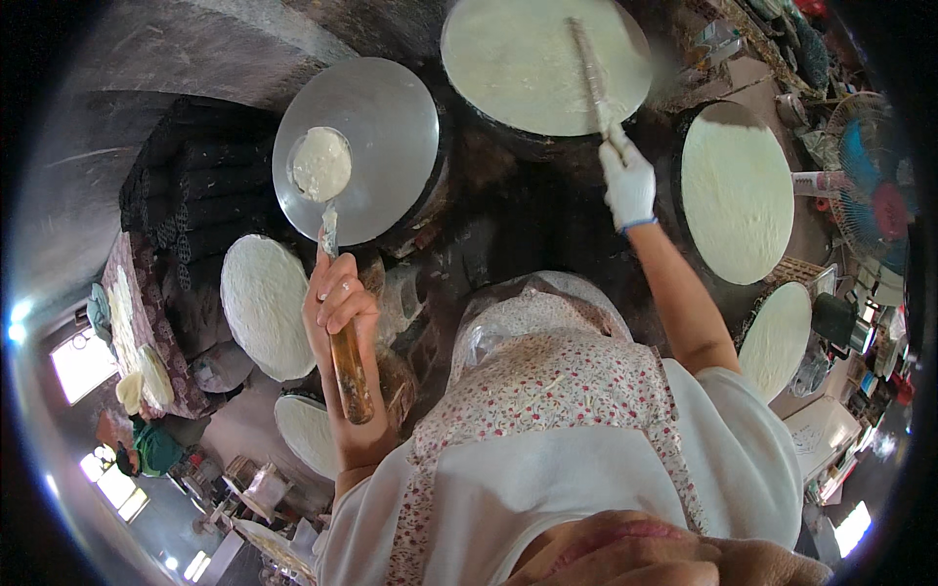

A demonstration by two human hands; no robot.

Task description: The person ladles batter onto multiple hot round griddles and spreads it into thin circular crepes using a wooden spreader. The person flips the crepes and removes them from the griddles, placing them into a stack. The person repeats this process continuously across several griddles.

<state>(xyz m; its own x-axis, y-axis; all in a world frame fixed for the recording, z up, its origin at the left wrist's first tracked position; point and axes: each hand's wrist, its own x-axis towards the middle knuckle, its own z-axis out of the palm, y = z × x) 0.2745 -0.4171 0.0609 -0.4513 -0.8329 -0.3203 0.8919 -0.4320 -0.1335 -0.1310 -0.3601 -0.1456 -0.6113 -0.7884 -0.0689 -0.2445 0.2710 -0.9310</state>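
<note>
My bare left hand (340,298) is wrapped round the wooden handle of a ladle (349,373). The ladle's round bowl is full of pale batter (321,164) and hangs over a bare grey round griddle (396,132) at the far left. In a white glove, my right hand (628,183) grips a long, narrow spreader (590,73), slightly blurred. Its blade lies across a wide, pale sheet of batter (513,68) that covers the griddle at the far middle.
More round griddles carry pale pancakes: one at right (738,190), one at lower right (777,342), one at left (266,308), another at lower left (308,435). A fan (884,200) stands at far right. Dark stacked briquettes (200,195) line the left wall.
</note>
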